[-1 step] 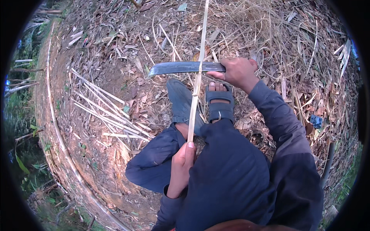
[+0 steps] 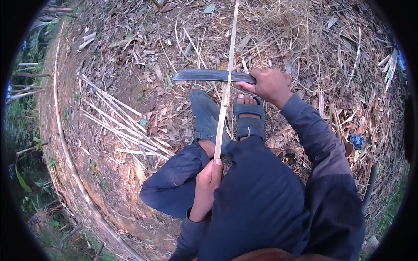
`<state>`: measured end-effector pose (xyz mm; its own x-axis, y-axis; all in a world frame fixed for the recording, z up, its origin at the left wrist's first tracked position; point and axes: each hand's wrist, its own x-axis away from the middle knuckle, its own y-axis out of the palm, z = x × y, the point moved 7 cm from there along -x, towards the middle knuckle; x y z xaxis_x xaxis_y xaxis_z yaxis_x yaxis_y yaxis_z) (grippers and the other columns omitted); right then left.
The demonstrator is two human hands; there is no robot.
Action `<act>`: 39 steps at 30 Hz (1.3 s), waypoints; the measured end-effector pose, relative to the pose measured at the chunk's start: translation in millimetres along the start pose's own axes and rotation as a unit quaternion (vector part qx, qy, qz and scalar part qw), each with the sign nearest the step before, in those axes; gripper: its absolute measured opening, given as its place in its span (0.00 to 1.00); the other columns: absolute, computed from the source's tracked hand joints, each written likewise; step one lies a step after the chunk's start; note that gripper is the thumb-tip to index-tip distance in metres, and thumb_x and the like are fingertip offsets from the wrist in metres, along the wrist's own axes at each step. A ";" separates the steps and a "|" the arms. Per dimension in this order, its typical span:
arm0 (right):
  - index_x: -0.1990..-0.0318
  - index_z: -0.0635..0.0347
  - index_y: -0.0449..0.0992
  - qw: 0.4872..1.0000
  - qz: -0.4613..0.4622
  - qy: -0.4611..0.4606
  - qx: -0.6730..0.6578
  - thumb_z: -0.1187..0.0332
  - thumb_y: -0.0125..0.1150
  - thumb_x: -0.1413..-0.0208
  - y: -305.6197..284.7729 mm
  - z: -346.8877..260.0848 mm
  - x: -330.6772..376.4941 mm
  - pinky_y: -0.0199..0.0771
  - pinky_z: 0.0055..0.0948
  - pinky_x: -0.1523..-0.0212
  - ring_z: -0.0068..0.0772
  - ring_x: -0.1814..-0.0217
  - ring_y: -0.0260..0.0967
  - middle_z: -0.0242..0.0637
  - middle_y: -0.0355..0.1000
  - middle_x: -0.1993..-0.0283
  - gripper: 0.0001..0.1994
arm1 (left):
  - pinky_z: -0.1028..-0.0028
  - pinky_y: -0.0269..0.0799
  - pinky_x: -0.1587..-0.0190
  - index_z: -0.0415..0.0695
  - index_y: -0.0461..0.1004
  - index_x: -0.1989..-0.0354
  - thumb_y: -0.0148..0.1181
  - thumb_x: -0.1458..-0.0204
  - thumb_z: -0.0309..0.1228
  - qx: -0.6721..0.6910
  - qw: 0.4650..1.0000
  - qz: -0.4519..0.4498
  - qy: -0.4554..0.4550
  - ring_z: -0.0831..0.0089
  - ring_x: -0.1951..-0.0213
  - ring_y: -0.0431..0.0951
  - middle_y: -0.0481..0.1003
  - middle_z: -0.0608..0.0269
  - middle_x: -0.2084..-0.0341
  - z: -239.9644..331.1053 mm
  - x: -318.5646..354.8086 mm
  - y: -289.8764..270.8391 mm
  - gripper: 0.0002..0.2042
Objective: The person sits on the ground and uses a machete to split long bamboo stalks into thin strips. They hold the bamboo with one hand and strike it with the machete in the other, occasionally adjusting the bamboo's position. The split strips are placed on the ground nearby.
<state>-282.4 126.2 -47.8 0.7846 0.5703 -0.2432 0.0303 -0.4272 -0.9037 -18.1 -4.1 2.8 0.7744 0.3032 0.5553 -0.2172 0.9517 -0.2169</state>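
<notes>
My left hand (image 2: 209,180) is closed round the near end of a long, pale bamboo strip (image 2: 221,122), thumb on top, beside my bent knee. The strip runs away from me between my feet and past the far edge of the view; a node shows partway along it. In my right hand (image 2: 272,86) is a machete (image 2: 198,75), gripped by its handle, which the fingers mostly hide. Its dark blade points left and lies crosswise beneath the strip, just beyond my toes. Blade and strip appear to touch where they cross.
Several split strips (image 2: 126,124) lie in a loose pile on the ground at left. A long thin pole (image 2: 72,161) curves along the far left. Dark sandals (image 2: 249,115) are on my feet. Dry leaves and shavings (image 2: 300,39) litter the ground; a small blue item (image 2: 357,140) lies at right.
The machete blade has shifted slightly to the right and looks a little narrower, as if turned. The strip crosses it at nearly the same place. Both hands keep their grips.
</notes>
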 end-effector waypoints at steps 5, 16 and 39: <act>0.77 0.62 0.72 0.998 -0.037 -0.006 -0.056 0.38 0.59 0.45 10.1 -40.7 16.0 0.74 0.42 0.77 0.49 0.80 0.73 0.45 0.71 0.82 0.30 | 0.78 0.52 0.77 0.42 0.65 0.74 0.42 0.31 0.40 0.050 0.998 0.020 -0.015 0.86 0.80 0.56 0.58 0.75 0.84 -36.4 -6.5 3.8 0.20; 0.70 0.62 0.80 0.987 -0.094 0.094 0.086 0.31 0.49 0.44 27.3 93.8 -23.5 0.75 0.48 0.68 0.53 0.72 0.76 0.49 0.74 0.77 0.36 | 0.80 0.51 0.77 0.43 0.64 0.75 0.44 0.31 0.41 0.028 0.994 -0.027 -0.100 0.87 0.80 0.54 0.59 0.76 0.84 -46.4 43.6 -40.2 0.20; 0.79 0.71 0.76 0.940 -0.054 0.272 -0.196 0.31 0.40 0.40 30.7 94.7 -48.8 0.72 0.48 0.72 0.53 0.79 0.72 0.52 0.70 0.83 0.44 | 0.82 0.41 0.86 0.52 0.58 0.77 0.43 0.32 0.46 0.101 0.928 0.355 -0.045 0.86 0.88 0.48 0.51 0.77 0.88 -110.9 94.8 -192.8 0.19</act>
<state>-378.4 151.7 -97.1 0.9614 0.2267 0.1558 0.2704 -0.6747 -0.6868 163.2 -164.1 8.2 0.3424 0.8515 0.3970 -0.7681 0.4971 -0.4036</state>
